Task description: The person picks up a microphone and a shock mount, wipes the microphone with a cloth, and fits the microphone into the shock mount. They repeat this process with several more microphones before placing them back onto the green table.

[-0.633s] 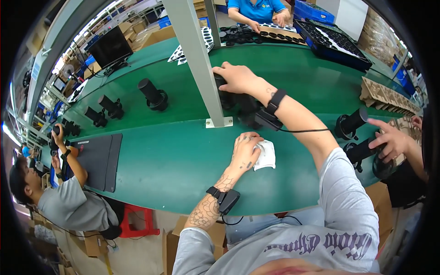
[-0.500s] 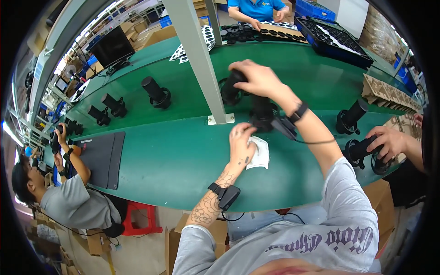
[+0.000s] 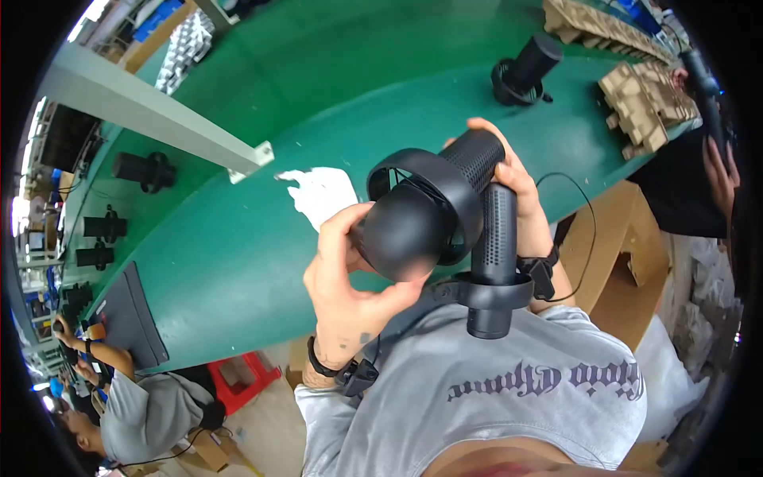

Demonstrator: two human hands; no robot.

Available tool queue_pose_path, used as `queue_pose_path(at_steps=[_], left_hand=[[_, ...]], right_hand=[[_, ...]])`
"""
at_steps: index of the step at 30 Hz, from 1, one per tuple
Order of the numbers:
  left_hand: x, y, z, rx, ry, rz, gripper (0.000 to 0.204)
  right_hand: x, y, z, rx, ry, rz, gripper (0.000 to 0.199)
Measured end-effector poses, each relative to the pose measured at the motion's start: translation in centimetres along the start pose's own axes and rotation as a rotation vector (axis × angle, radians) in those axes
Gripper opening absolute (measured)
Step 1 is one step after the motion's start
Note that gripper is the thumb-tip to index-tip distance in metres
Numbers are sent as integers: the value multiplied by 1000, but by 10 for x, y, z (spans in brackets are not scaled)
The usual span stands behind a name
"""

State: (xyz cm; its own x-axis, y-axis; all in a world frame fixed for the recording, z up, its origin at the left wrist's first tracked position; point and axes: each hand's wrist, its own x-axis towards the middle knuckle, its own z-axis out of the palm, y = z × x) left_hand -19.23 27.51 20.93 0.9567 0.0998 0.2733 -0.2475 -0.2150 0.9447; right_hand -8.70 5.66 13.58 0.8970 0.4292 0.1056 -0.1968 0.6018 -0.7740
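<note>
In front of my chest I hold a black microphone (image 3: 405, 230) with a ring-shaped mount around its middle. My left hand (image 3: 338, 278) is curled around its rounded end, which points toward me. Around its perforated barrel wraps my right hand (image 3: 517, 179), the fingers partly hidden behind it. A second black microphone (image 3: 499, 246), with its own ring mount, hangs just below, its upper end against my right hand; whether that hand grips it as well is unclear. On the green bench beyond my left hand lies a crumpled white cloth (image 3: 322, 195).
Another microphone (image 3: 532, 67) stands on the green bench (image 3: 254, 270) at the far right, near cardboard trays (image 3: 644, 103). A grey post (image 3: 159, 111) rises at left, with several microphones past it. A co-worker (image 3: 151, 405) sits at left. An open carton (image 3: 616, 246) is at right.
My hands have come from over the bench to near my chest, bringing two microphones. My left hand has left the white cloth and now grasps a microphone. The view has turned to the right.
</note>
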Motion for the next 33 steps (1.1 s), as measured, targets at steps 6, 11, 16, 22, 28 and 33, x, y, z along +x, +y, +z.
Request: queue_pose_path(at_steps=[6, 11, 16, 22, 28, 33], left_hand=[[-20, 0, 17, 240, 10, 142, 73], [-36, 6, 23, 424, -14, 234, 75], [-35, 10, 30, 491, -18, 338, 71], [-37, 18, 32, 556, -55, 367, 67], [-35, 17, 35, 616, -86, 484, 55], [-32, 15, 36, 795, -97, 683, 42]], right_hand=[[-11, 17, -10, 205, 19, 78, 81], [-14, 14, 3, 216, -32, 104, 82], [-17, 9, 4, 221, -3, 78, 82], [-17, 10, 3, 226, -41, 48, 86], [-18, 9, 5, 261, -36, 48, 91], [-24, 7, 14, 292, 3, 57, 95]])
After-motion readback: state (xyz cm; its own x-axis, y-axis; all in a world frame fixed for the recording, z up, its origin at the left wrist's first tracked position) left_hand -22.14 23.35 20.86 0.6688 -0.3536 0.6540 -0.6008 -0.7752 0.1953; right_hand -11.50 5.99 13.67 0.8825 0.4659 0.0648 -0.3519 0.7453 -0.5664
